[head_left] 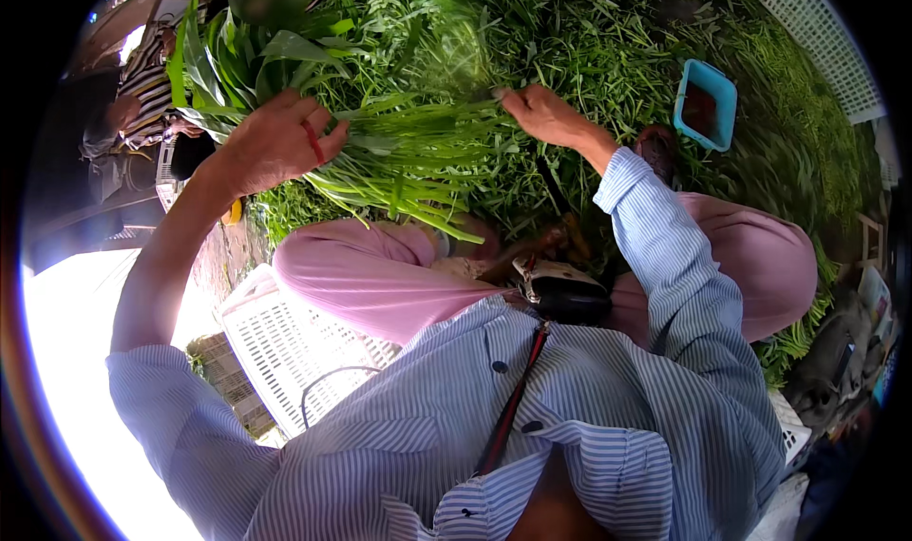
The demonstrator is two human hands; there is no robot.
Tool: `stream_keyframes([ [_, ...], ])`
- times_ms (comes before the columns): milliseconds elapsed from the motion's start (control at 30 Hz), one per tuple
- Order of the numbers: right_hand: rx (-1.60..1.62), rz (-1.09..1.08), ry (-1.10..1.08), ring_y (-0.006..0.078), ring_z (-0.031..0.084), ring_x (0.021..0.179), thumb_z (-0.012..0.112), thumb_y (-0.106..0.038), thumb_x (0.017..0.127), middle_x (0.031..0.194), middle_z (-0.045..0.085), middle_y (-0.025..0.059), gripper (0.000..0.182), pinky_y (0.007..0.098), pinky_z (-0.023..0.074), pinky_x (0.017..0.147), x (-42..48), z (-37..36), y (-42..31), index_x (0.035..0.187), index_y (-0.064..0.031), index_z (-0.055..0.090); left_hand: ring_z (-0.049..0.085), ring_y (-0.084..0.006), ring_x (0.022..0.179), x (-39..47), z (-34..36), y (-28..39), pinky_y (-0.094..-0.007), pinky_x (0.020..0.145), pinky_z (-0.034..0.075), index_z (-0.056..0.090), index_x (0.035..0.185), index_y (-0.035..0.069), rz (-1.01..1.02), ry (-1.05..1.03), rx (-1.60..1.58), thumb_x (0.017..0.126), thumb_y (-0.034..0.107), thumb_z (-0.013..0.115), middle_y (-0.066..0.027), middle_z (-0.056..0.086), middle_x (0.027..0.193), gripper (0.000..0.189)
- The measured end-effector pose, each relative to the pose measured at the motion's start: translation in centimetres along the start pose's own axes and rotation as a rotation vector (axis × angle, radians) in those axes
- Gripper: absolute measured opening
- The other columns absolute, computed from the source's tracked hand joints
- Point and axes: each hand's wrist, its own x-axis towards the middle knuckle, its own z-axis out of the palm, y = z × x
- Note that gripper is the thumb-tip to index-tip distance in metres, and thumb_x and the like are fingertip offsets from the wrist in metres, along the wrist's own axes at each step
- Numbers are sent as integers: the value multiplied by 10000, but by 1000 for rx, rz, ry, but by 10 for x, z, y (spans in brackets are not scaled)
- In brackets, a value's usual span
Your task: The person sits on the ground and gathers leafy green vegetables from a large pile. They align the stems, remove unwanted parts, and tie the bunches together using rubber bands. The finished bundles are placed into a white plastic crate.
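My left hand [285, 142], with a red band around one finger, grips a bunch of long-stemmed leafy greens [420, 145]. The broad leaves [235, 64] spread out past the hand at the upper left, and the thin pale stems fan to the right above my bent leg. At the far side of the stems is my right hand [552, 117], its thumb and fingertips close together near the stem ends. Whether a stem is pinched between them is too small to tell. Loose cut greens [605, 49] lie thickly on the ground beneath both hands.
A blue plastic tub [725, 110] stands on the greens at the right. White perforated crates are at the upper right [819, 39] and lower left [285, 348]. A black pouch [570, 295] hangs at my waist. Another person in striped clothing [146, 88] is at the left.
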Motion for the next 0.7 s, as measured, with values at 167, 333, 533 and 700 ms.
stream_keyframes([
  [167,-458,209,-119,262,406,383,349,-535,995,497,458,140,681,447,347,452,-26,14,121,598,-2,495,573,-171,812,-11,-17,-12,-307,759,486,627,1070,121,14,33,-15,697,162,631,2,560,807,375],
  [333,-273,242,248,200,293,336,351,-513,1003,387,321,64,709,418,237,392,-36,-31,126,492,-28,430,561,-190,702,-24,-6,-13,-313,644,482,618,975,102,-21,105,-23,662,99,704,-18,527,742,325],
  [533,-333,-143,64,302,490,439,403,-551,970,486,495,129,670,479,392,487,-5,31,-2,573,-26,531,520,-209,685,-14,-19,-14,-308,632,481,635,991,97,-58,31,34,717,104,699,-18,472,706,282],
  [700,-719,335,21,318,532,445,377,-515,986,504,535,158,668,484,422,478,-71,-2,147,591,-12,571,544,-229,725,-38,-8,-20,-322,616,496,629,1046,124,-175,82,-56,746,110,690,-26,497,735,306],
])
